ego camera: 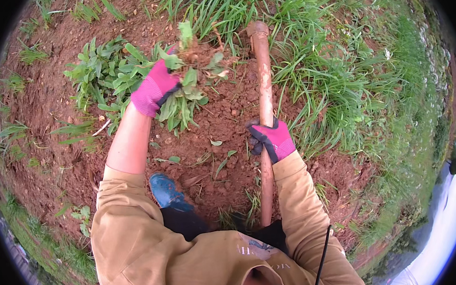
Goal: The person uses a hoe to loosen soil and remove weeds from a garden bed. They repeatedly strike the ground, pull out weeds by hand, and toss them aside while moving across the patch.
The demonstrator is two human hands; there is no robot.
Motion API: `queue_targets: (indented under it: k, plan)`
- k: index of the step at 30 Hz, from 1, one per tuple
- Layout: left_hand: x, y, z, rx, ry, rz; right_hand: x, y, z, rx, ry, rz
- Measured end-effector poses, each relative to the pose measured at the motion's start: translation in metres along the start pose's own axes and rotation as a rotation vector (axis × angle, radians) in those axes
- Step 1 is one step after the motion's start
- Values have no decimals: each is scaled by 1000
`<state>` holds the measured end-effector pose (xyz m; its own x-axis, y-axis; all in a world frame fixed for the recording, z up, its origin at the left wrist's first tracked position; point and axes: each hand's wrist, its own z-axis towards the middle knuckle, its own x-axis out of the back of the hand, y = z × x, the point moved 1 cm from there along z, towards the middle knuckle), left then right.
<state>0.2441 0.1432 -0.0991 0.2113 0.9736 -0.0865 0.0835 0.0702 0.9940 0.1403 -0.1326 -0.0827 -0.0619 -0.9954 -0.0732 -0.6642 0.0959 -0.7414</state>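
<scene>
My left hand [157, 82], in a pink glove with dark palm, grips an uprooted clump of leafy weeds [187, 90]. Its roots point up and away from me, and the leaves hang down over the soil. In a matching glove, my right hand [271, 138] is wrapped around the wooden handle of a hoe [263, 73]. The handle runs away from me, from near my legs to a collar at the far end. The blade of the hoe is hidden by grass and soil.
Reddish loose soil [226, 115] lies before me. A leafy green plant patch [102, 73] is at left, beyond my left forearm. Long grass [317, 66] grows thickly at right and at the far side. My blue boot [169, 191] stands on the soil.
</scene>
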Motion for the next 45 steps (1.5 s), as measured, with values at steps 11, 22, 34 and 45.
queue_targets:
  k: [11, 22, 34, 45]
  plan:
    - [-104, -66, 81, 391, 188, 854, -13, -5, 0, -17, -15, -42]
    - [28, -47, 53, -198, 142, 170, 8, 2, 2, -11, -94, 107]
    - [146, -22, -184, 26, 403, 66, 6, -95, -73, 511, 89, -100]
    - [67, -57, -207, 213, -146, 219, -85, -230, -69, 1300, -72, -55]
